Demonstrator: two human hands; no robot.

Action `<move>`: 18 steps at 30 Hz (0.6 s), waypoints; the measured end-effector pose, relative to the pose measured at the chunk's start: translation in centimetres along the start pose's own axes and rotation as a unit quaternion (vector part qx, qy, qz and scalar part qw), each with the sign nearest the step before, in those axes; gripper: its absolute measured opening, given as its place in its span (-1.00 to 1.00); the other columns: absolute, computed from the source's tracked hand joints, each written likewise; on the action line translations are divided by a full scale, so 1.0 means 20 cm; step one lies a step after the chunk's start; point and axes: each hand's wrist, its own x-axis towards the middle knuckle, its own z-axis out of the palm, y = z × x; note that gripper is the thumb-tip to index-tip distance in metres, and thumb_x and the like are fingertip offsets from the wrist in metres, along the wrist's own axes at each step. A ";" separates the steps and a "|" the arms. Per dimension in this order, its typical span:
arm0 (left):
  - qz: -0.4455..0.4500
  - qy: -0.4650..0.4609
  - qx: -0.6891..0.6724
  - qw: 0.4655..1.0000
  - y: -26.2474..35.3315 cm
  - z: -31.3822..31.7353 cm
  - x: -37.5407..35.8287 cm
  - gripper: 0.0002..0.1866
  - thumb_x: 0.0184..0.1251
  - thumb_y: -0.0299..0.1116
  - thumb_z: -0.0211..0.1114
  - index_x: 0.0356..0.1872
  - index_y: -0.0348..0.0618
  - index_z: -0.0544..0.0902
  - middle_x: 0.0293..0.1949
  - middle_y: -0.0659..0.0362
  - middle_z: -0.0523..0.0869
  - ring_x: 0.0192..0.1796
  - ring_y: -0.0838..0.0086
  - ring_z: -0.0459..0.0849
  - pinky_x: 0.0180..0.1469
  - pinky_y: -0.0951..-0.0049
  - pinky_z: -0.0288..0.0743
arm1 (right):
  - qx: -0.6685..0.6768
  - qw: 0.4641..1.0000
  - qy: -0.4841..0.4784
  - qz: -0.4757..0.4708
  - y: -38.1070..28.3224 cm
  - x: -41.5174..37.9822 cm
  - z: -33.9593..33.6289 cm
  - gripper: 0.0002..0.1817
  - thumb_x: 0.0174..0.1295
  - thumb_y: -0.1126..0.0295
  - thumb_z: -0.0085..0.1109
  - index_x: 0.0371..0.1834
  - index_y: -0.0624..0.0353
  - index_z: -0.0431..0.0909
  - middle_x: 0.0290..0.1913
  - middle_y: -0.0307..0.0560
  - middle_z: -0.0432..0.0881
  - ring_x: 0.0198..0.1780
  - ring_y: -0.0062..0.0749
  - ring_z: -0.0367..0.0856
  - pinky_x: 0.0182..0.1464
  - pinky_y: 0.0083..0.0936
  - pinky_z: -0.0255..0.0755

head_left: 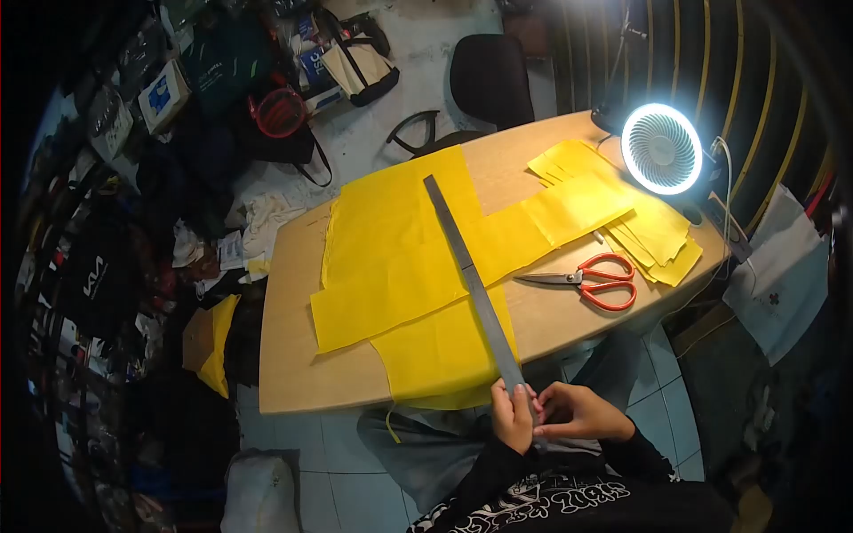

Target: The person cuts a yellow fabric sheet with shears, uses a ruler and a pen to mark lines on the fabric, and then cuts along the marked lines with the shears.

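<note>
- Grey bar: long, flat, runs from upper centre of frame down to lower centre, across the yellow cloth. Can't tell if it rests on the cloth along its length or hovers.
- Left hand: wrapped round the bar's near end, thumb on top. End grip probably chosen so the rest can span the cloth.
- Right hand: fingers curled in right beside the left hand. Can't tell if it's pinching the bar's end or just close; probably there to steady it.
- Cloth: several overlapping pieces, centre of frame, near one draping over the tabletop edge. Spread out presumably for access.
- Scissors: right of centre, orange handles toward frame right. Looks like parked within reach.
- Yellow stack: right side of tabletop, fanned pieces, partly under a long strip.
- Ring light: upper right, lit, likely put there to light the work surface.
</note>
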 end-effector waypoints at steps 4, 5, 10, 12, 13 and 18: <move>0.017 -0.070 0.031 0.997 -0.01 -0.01 -0.03 -0.75 0.53 -0.36 -0.03 0.04 -0.32 0.25 -0.28 0.10 0.55 -0.31 0.56 0.57 -0.24 0.54 0.49 | 0.082 0.991 -0.025 0.099 -0.01 -0.08 -0.01 -0.51 0.12 0.43 0.44 -0.02 0.27 0.31 -0.29 -0.08 0.63 -0.26 -0.65 0.62 -0.24 -0.67 0.53; 0.003 -0.081 0.039 0.996 -0.01 -0.03 -0.04 -0.74 0.53 -0.35 -0.01 0.05 -0.32 0.29 -0.27 0.08 0.57 -0.28 0.55 0.59 -0.23 0.52 0.50 | 0.101 0.988 -0.029 0.117 0.01 -0.10 0.00 -0.51 0.12 0.44 0.43 -0.01 0.27 0.30 -0.28 -0.08 0.63 -0.25 -0.66 0.61 -0.24 -0.69 0.53; 0.193 -0.029 0.403 0.894 0.10 -0.19 0.04 -0.81 0.33 -0.30 0.27 -0.20 -0.22 0.67 -0.31 0.04 0.67 -0.21 0.24 0.69 -0.18 0.39 0.52 | 0.145 0.985 0.007 0.092 0.04 -0.13 0.06 -0.72 0.17 0.51 0.36 -0.12 0.34 0.48 -0.38 -0.29 0.54 -0.32 -0.70 0.56 -0.29 -0.70 0.53; 0.261 -0.002 0.419 0.870 0.18 -0.34 0.18 -0.83 0.36 -0.31 0.22 -0.29 -0.17 0.70 -0.38 0.08 0.67 -0.26 0.22 0.66 -0.19 0.33 0.52 | 0.132 0.987 0.022 0.089 0.04 -0.14 0.09 -0.71 0.19 0.51 0.34 -0.08 0.35 0.48 -0.37 -0.29 0.53 -0.31 -0.71 0.55 -0.26 -0.71 0.52; 0.156 0.035 0.422 0.892 0.24 -0.40 0.24 -0.83 0.37 -0.31 0.21 -0.33 -0.17 0.68 -0.40 0.08 0.64 -0.32 0.24 0.64 -0.23 0.30 0.50 | 0.124 0.988 0.029 0.087 0.04 -0.15 0.09 -0.70 0.20 0.51 0.33 -0.06 0.36 0.48 -0.37 -0.29 0.53 -0.31 -0.71 0.55 -0.25 -0.71 0.52; 0.295 0.091 0.614 0.727 0.59 -0.65 0.63 -0.61 0.34 -0.12 0.22 -0.02 -0.24 0.61 -0.01 -0.13 0.61 0.05 0.06 0.60 0.03 0.24 0.49 | 0.106 0.990 0.067 0.061 0.03 -0.18 0.09 -0.74 0.27 0.47 0.23 -0.08 0.32 0.39 -0.36 -0.28 0.51 -0.33 -0.70 0.52 -0.30 -0.69 0.46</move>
